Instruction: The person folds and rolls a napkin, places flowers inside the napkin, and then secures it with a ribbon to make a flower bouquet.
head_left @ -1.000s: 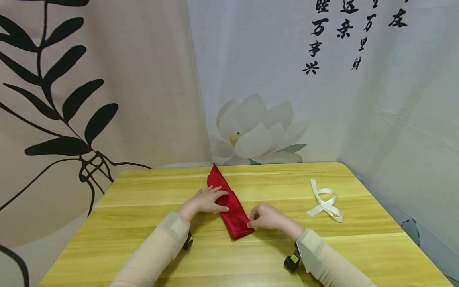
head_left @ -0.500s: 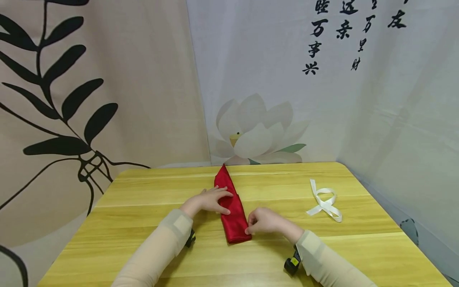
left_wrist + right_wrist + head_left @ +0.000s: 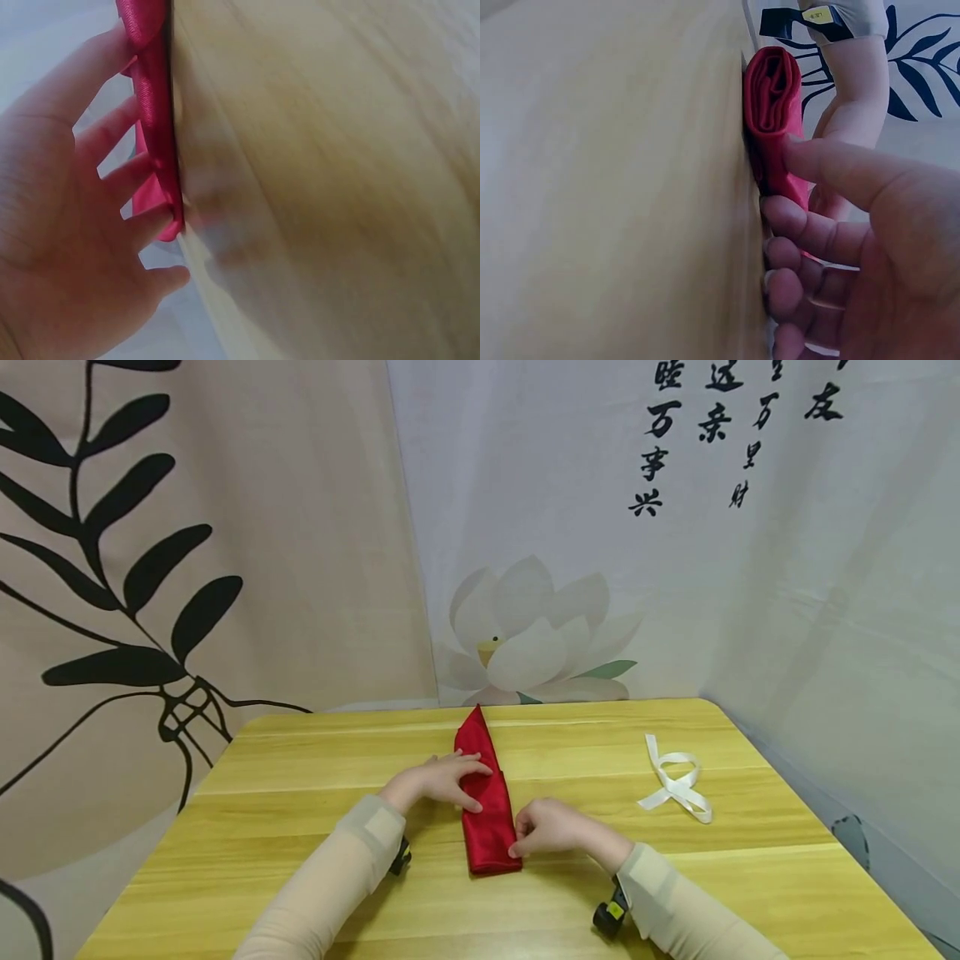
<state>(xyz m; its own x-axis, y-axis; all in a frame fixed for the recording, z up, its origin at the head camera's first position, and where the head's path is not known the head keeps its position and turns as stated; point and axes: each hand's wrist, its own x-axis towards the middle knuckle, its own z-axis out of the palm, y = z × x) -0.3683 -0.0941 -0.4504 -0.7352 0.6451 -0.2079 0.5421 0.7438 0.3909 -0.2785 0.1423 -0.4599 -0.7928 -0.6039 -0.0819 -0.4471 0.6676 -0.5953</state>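
Note:
A red satin cloth (image 3: 491, 835), folded into a long flat strip, lies on the wooden table with its pointed end at the far edge. In the right wrist view the near end of the cloth (image 3: 774, 90) shows several rolled layers. My left hand (image 3: 444, 779) rests on the cloth's left side, fingers spread. From the left wrist view, its thumb and fingertips (image 3: 148, 225) touch the fabric along the edge. Near the bottom right corner my right hand (image 3: 551, 827) pinches the cloth between thumb and curled index finger, the other fingers bent beneath.
To the right on the table (image 3: 600, 910) lies a looped white ribbon (image 3: 681, 787). A printed curtain (image 3: 315, 568) with leaves, a lotus and writing hangs right behind the table's far edge. Each wrist wears a strapped black camera (image 3: 610, 917).
The cloth has turned, its pointed far end swinging right and its near end shifting slightly left and closer. Both hands have moved along with it, keeping their places on the fabric.

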